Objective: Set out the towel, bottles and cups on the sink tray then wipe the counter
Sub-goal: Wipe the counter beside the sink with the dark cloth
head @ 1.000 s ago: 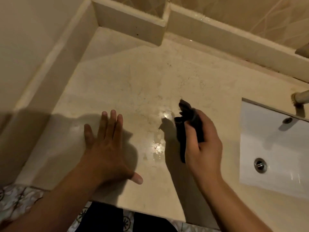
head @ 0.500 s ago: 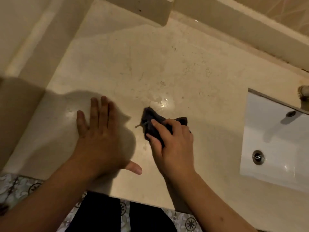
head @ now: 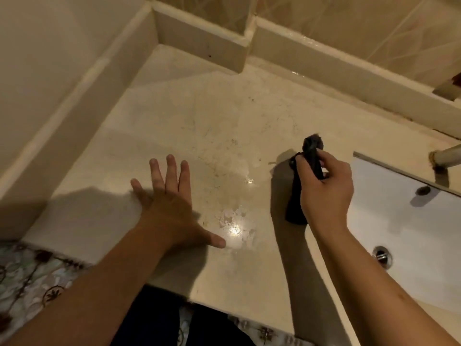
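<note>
A beige stone counter fills the view, with wet shiny patches near its front middle. My left hand lies flat on the counter, fingers spread, holding nothing. My right hand is closed around a bunched dark cloth, held just left of the sink. One end of the cloth sticks out above my fingers and the other hangs down toward the counter. No towel, bottles, cups or tray are in view.
A white sink basin with a metal drain sits at the right, and a tap spout reaches over it. Raised tiled ledges border the counter at the back and left. Patterned floor tiles lie below the front edge.
My right hand has moved with the cloth from the wet middle of the counter to the right, near the sink edge, and lifted it. My left hand has stayed flat in place.
</note>
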A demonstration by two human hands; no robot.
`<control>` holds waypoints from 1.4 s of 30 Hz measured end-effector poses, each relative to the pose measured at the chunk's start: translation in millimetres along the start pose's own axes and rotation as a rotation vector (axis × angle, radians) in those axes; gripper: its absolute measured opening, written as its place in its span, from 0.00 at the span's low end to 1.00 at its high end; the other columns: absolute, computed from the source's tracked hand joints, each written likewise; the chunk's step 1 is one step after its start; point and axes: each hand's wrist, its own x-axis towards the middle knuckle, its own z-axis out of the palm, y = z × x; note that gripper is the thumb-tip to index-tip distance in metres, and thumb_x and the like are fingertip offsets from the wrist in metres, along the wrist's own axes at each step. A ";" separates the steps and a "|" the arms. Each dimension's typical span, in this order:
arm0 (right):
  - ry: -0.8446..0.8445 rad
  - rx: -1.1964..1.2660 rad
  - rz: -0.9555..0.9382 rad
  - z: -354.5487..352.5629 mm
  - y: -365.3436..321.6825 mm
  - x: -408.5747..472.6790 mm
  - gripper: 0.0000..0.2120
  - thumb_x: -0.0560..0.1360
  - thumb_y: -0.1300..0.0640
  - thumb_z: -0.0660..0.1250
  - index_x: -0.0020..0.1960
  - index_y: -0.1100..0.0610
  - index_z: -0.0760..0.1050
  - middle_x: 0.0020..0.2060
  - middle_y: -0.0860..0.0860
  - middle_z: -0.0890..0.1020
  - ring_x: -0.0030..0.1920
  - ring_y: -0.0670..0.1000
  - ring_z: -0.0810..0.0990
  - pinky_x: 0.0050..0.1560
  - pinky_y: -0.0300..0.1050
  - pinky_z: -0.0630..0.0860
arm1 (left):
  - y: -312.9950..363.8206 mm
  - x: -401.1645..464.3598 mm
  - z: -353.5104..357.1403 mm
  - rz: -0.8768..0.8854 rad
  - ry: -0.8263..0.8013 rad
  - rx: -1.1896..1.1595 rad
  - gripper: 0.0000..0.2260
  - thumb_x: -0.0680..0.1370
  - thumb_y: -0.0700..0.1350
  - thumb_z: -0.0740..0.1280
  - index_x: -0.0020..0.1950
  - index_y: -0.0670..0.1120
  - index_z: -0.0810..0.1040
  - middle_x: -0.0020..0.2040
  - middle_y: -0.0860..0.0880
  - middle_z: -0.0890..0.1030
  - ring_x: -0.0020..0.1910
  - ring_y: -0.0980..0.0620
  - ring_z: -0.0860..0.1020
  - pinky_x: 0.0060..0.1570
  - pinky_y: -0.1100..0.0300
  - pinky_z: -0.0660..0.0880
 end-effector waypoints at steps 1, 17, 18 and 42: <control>-0.038 0.046 -0.055 15.5 -15.7 -4.9 0.16 0.77 0.47 0.71 0.63 0.49 0.80 0.48 0.42 0.73 0.48 0.26 0.72 0.46 0.19 0.66 | 2.4 2.1 2.3 -0.006 0.011 -0.001 0.78 0.35 0.88 0.48 0.69 0.46 0.17 0.74 0.42 0.22 0.72 0.34 0.24 0.66 0.25 0.37; -0.231 -0.403 -0.539 134.6 -34.3 -28.1 0.14 0.76 0.43 0.67 0.58 0.48 0.80 0.46 0.47 0.77 0.43 0.47 0.73 0.32 0.41 0.70 | 1.7 1.9 11.7 -0.016 0.124 -0.060 0.78 0.41 0.88 0.44 0.80 0.40 0.43 0.81 0.41 0.44 0.79 0.34 0.42 0.67 0.26 0.40; -0.203 -0.420 -0.524 131.5 -30.4 -18.4 0.14 0.76 0.44 0.67 0.57 0.49 0.80 0.47 0.48 0.77 0.44 0.48 0.73 0.33 0.41 0.68 | 2.2 0.1 8.8 -0.016 0.094 -0.058 0.80 0.38 0.88 0.43 0.80 0.40 0.42 0.81 0.40 0.44 0.79 0.35 0.42 0.67 0.26 0.42; -0.352 -0.124 -0.342 76.6 -49.7 -91.4 0.15 0.80 0.42 0.62 0.58 0.51 0.77 0.46 0.46 0.73 0.44 0.41 0.71 0.41 0.29 0.69 | -0.4 -41.1 16.8 0.092 0.057 0.061 0.79 0.41 0.89 0.44 0.80 0.40 0.40 0.80 0.37 0.40 0.77 0.31 0.38 0.67 0.25 0.45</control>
